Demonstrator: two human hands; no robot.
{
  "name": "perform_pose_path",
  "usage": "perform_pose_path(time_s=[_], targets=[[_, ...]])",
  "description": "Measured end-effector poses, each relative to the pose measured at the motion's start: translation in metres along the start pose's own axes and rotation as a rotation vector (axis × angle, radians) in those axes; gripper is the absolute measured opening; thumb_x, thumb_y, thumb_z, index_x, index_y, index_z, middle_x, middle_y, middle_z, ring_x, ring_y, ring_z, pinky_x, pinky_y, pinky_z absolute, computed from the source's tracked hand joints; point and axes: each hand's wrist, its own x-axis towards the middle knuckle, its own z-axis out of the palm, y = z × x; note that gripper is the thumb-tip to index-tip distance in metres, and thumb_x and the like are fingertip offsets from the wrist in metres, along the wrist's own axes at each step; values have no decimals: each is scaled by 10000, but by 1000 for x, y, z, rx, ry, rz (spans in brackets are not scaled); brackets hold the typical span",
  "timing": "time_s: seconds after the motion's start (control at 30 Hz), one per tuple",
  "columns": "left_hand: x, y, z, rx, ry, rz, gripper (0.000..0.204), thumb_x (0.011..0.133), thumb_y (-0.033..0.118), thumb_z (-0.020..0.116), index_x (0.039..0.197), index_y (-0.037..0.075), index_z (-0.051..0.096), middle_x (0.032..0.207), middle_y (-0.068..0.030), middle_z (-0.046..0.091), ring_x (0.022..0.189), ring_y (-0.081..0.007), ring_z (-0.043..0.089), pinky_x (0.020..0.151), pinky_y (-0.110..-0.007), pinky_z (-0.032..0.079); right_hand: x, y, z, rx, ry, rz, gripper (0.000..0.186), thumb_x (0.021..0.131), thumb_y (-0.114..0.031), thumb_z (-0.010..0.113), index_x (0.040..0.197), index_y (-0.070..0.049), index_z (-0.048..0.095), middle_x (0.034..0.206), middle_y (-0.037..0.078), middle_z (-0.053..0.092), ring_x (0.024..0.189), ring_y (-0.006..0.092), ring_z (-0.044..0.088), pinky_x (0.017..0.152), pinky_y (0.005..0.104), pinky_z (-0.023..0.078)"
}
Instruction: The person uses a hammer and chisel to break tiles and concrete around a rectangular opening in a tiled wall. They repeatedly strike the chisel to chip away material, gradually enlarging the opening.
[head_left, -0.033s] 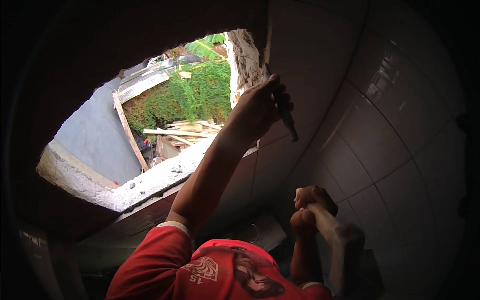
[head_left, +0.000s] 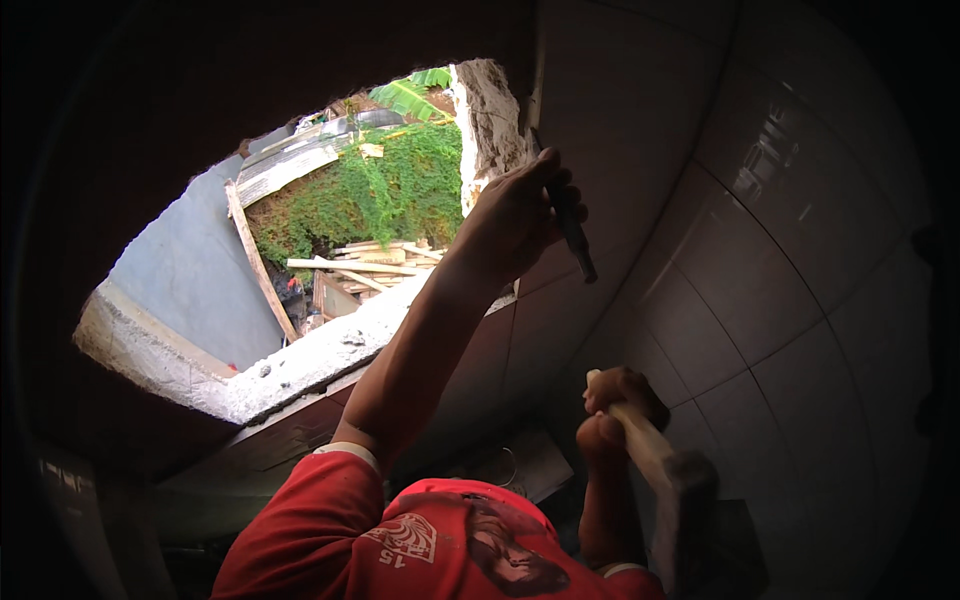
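One dark, slim metal chisel (head_left: 573,240) is clasped in the left hand (head_left: 515,215) beside the rough, pale broken wall edge (head_left: 487,110); lower, the right hand (head_left: 632,398) grips a pale wooden-handled hammer (head_left: 650,448).

Chisel (head_left: 578,250): dark slim rod, slanted, upper end beside broken wall edge (head_left: 488,125), contact unclear, in left hand (head_left: 515,205) | Hammer (head_left: 646,441): pale handle, blocky head lowermost, blurred, in right hand (head_left: 630,398), well below chisel
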Motion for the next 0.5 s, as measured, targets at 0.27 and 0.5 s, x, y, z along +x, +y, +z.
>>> perform_pose_path(time_s=[0.27, 0.5], targets=[[7, 10, 0, -13, 30, -64, 236, 1065, 273, 549, 932, 81, 582, 773, -24, 593, 707, -157, 592, 644, -290, 493, 1, -1, 7, -389, -98, 98, 328, 999, -320, 612, 1212, -70, 598, 844, 45, 615, 703, 163, 595, 653, 320, 514], [9, 7, 0, -69, -105, -13, 224, 1065, 271, 553, 956, 76, 561, 822, -34, 597, 716, -146, 573, 682, -310, 505, 20, 3, 17, -678, -81, 116, 249, 971, -282, 617, 1076, -60, 666, 962, 138, 698, 807, 341, 694, 681, 433, 541]])
